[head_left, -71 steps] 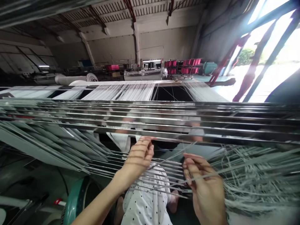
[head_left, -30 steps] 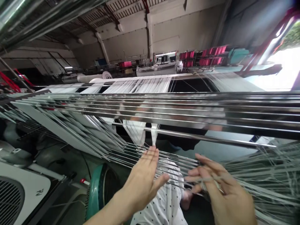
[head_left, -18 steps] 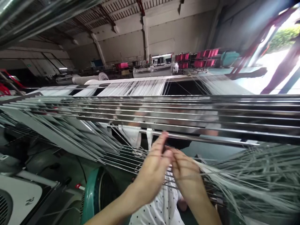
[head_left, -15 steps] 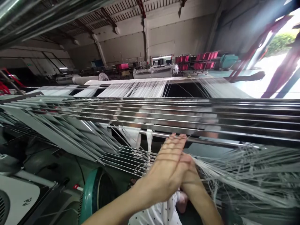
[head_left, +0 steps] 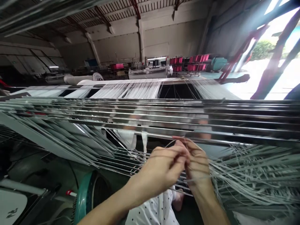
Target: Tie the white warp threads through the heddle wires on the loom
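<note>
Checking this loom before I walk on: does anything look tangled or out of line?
Yes. Right of the hands, the loose threads lie crossed and tangled, unlike the straight white warp sheet behind the metal bars. Both hands, left hand and right hand, pinch threads there.

No readable text, labels or numbers (white casing's mark (head_left: 10, 213) illegible)

Hard daylight blows out the doorway (head_left: 264, 75) at upper right, the hall left of it dim (edges bowed), with thin striped shadows and blur on both hands.
</note>
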`<state>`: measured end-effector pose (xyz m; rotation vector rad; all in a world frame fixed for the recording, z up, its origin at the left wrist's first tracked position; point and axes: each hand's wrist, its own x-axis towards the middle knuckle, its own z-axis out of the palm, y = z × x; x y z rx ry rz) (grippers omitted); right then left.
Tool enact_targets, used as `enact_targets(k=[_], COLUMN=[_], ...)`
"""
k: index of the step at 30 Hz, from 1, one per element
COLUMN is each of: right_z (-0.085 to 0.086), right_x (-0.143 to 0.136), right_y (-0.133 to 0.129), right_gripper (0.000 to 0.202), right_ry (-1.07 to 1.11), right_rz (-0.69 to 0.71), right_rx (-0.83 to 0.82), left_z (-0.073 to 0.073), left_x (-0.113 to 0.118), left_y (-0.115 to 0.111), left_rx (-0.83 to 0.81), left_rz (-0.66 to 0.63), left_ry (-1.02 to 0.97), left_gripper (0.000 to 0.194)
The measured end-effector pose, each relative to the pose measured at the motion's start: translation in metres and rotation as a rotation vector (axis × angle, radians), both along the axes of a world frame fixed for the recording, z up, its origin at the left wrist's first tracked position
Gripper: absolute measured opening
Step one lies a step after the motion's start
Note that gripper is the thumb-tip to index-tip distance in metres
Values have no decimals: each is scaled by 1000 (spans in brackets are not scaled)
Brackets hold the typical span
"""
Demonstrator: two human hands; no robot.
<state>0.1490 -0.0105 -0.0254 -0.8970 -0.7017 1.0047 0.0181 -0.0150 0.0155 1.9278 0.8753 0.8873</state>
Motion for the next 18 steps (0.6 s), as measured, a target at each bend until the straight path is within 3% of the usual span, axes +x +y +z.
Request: enact_targets(k=[2, 5, 7, 9, 11, 14, 16, 18], right_z=[-2, -4, -3, 0, -1, -11, -18, -20], right_x=[3, 9, 11, 12, 11, 10, 9, 8], right_y=[-5, -25, -43, -60, -73, -84, -88, -89], right_gripper=[36, 30, 23, 14, 14, 19, 19, 18], right_ry=[25, 4, -37, -57, -49, -21, -28, -92], right_rz=[-15, -47, -142, -275, -262, -142, -154, -133], right_rx=[-7, -57, -35, 45, 65, -53, -100, -77], left_z=[-1, -21, -37, -47, -48, -33, -17, -1], left_x=[-6, -26, -38, -44, -41, -28, -21, -17], left_y=[-4, 11, 27, 40, 47, 37, 17, -10], left_rx=[162, 333, 422, 433, 427, 458, 500, 486], left_rz=[-10, 255, 451, 513, 450, 346, 309, 162], left_ry=[184, 537, 776, 919, 1000, 1039, 937, 698], left_gripper=[20, 28, 35, 37, 33, 32, 31, 34])
